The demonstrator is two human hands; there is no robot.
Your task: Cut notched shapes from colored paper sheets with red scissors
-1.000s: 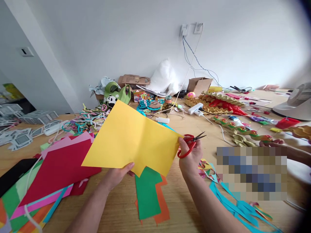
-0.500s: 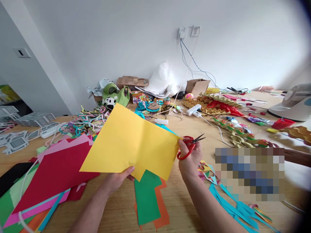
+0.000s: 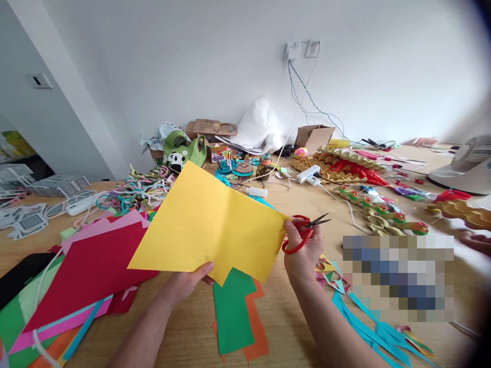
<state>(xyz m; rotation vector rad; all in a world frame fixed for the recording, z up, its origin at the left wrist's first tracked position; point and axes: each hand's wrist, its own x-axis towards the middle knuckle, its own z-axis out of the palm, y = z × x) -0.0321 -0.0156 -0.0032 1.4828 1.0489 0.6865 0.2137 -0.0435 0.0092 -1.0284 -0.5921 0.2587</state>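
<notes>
A yellow sheet of paper (image 3: 187, 225), with a fold line down it and a piece cut out of its lower edge, is held up above the table. My left hand (image 3: 186, 283) pinches its bottom edge, thumb in front. At the right corner, my right hand (image 3: 305, 255) grips the sheet between thumb and finger. The same hand also holds red-handled scissors (image 3: 299, 243), their dark blades slightly apart and pointing right, away from the paper. Below lie a cut green paper (image 3: 233, 317) and an orange paper (image 3: 257, 332) partly under it.
Red paper (image 3: 92, 276) tops a pile of coloured sheets at left. Blue paper strips (image 3: 372, 322) lie at right, near a blurred patch. Pipe cleaners (image 3: 141, 189), a power strip (image 3: 308, 174) and a white fan (image 3: 466, 168) stand farther back. Another person's hand (image 3: 475, 243) shows at the right edge.
The whole view has shifted slightly. My hands keep the same hold on the yellow paper and scissors. The other person's hand at the right has drawn back toward the edge.
</notes>
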